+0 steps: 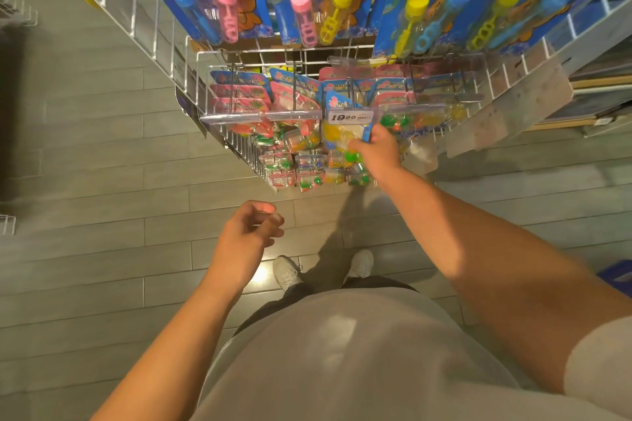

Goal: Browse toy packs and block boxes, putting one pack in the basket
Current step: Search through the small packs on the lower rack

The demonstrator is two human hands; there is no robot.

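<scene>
Reaching to the centre of the frame, the right hand (378, 143) pinches a blue-carded clear plastic toy pack (345, 128) hanging on a wire display rack (150, 41), apparently to lift it off its hook. Below, the left hand (251, 227) hovers loosely curled and empty, perhaps ready to help. No basket is clearly visible.

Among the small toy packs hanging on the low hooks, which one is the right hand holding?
The pack with the yellow toy, just under the 19.90 price tag. The right hand grips its right edge; the other packs hang untouched.
</scene>
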